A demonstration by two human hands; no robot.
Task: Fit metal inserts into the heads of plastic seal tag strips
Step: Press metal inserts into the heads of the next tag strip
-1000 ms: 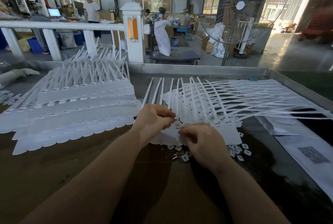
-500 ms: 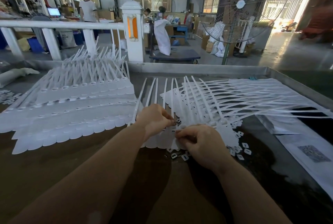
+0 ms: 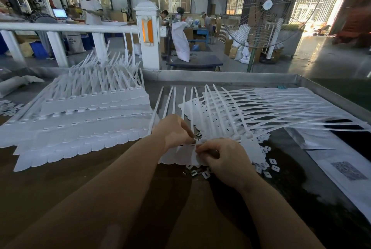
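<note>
A comb of white plastic seal tag strips [image 3: 186, 153] lies at the table's middle, on a fanned pile of the same strips [image 3: 251, 108]. My left hand [image 3: 174, 130] pinches the head of one strip at the comb's near edge. My right hand [image 3: 224, 158] is curled right beside it, fingertips meeting the left hand's at that head; whatever small piece they hold is hidden. A metal insert [image 3: 198, 134] sits in a head just beyond my fingers. Loose inserts [image 3: 267, 168] lie scattered under and to the right of my right hand.
A tall layered stack of strip combs [image 3: 80, 120] fills the left of the dark table [image 3: 100, 178]. White printed sheets [image 3: 345, 170] lie at the right. The table's metal rim [image 3: 230, 77] runs along the back. Behind it stand a white railing [image 3: 60, 28] and a floor fan [image 3: 267, 6].
The worked comb has slid left and toward me. Both hands stay together at its heads, shifted slightly left. The person in the background has walked to the right.
</note>
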